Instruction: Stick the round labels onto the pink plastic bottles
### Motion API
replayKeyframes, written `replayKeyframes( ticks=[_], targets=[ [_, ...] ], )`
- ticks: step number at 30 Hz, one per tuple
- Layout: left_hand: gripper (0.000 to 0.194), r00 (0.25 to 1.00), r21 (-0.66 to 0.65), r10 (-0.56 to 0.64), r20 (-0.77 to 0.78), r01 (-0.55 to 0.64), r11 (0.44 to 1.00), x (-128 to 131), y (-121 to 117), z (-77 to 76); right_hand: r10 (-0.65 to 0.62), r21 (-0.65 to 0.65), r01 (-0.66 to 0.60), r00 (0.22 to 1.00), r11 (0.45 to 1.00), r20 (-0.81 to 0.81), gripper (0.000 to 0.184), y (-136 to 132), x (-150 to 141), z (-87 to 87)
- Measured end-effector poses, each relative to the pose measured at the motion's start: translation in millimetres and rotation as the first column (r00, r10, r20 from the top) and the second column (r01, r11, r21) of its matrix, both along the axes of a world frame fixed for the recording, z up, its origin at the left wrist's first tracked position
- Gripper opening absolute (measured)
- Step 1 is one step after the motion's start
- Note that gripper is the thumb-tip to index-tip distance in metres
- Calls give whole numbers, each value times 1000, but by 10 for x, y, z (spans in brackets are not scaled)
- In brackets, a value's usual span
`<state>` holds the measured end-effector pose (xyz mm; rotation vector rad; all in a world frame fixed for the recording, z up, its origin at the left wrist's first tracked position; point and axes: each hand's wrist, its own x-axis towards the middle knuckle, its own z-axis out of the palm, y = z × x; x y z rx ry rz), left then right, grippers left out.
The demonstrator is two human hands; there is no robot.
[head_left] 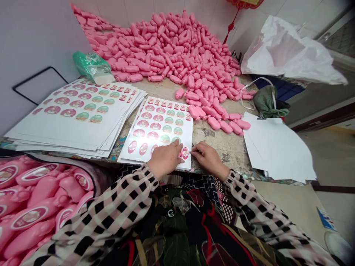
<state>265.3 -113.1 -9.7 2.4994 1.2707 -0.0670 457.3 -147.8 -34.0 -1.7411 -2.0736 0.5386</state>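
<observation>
My left hand [166, 159] rests on the lower right part of a white sticker sheet [127, 158]. Its thumb and forefinger curl around a small bit of pink, mostly hidden beneath the hand. Just beside those fingertips is a red oval sticker [185, 153]. My right hand [209, 159] is at the sheet's right edge, thumb and forefinger pinched together; a tiny dark spot shows at the tips, too small to name. Rows of pink and green stickers [166, 129] cover the sheet, which lies on another sheet at the table's front edge.
Behind lies a big heap of pink bottles [166, 44], spilling toward the sheet. A stack of sticker sheets [55, 129] and a green packet [93, 66] are left. Labelled bottles [30, 218] fill a bag below. Blank white sheets [277, 147] and a dark green pouch [267, 99] lie right.
</observation>
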Motion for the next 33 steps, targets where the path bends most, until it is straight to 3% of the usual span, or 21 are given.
replayKeyframes(
  ticks=[9,17,28,33],
  targets=[
    [53,999,-24,-12,34,12,1000,-10,4,-16,31,-8,-31,999,999,-21,11,-140,-37,-6],
    [53,1000,1,-17,9,17,1000,-8,-6,-10,-167,76,178,978,981,-129,9,-212,-134,-106],
    [55,1000,-28,-9,-15,9,1000,5,38,9,-128,11,129,991,992,-40,10,-25,-86,-70],
    [60,999,-24,-25,-32,24,999,9,61,9,-208,-53,210,977,976,32,20,10,-148,-10]
  ],
)
